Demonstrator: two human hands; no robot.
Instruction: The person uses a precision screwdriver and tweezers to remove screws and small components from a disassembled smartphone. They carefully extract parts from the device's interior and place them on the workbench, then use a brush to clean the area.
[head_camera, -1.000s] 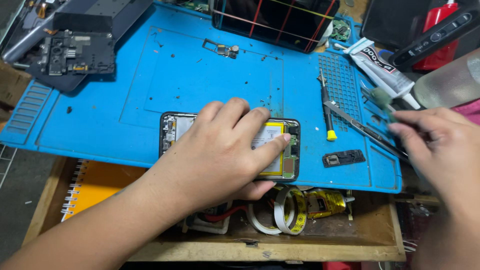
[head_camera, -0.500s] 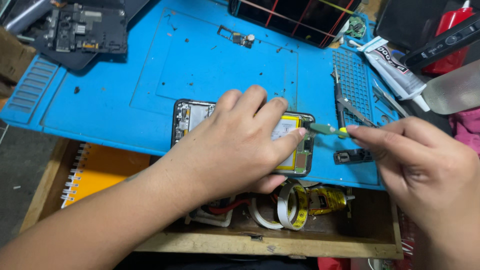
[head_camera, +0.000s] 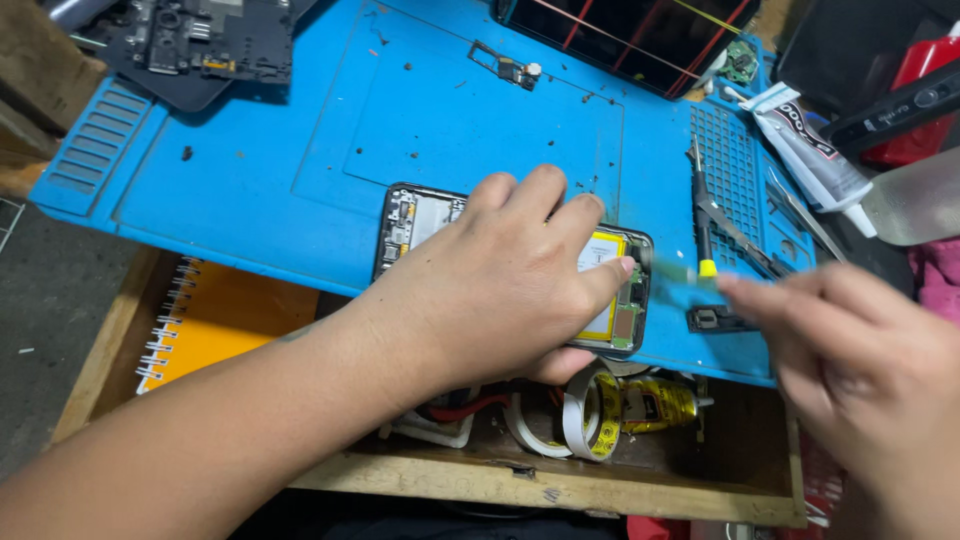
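Since half a second ago the right hand has slid back a little and blurred, its tool tip now just off the phone's right edge. From the left: a notebook (head_camera: 215, 325) lies in the open drawer under the mat (head_camera: 300, 150). The left hand (head_camera: 500, 285) lies flat on the phone (head_camera: 415, 215), fingers together, pressing it to the mat on the worktop; the yellow battery (head_camera: 600, 250) shows past its fingertips. Right of that a screwdriver (head_camera: 705, 240) lies on the mat, and the right hand (head_camera: 860, 350) pinches a thin, blurred tool (head_camera: 672, 272). Moving this quickly, the tip could slip and gouge the battery or board.
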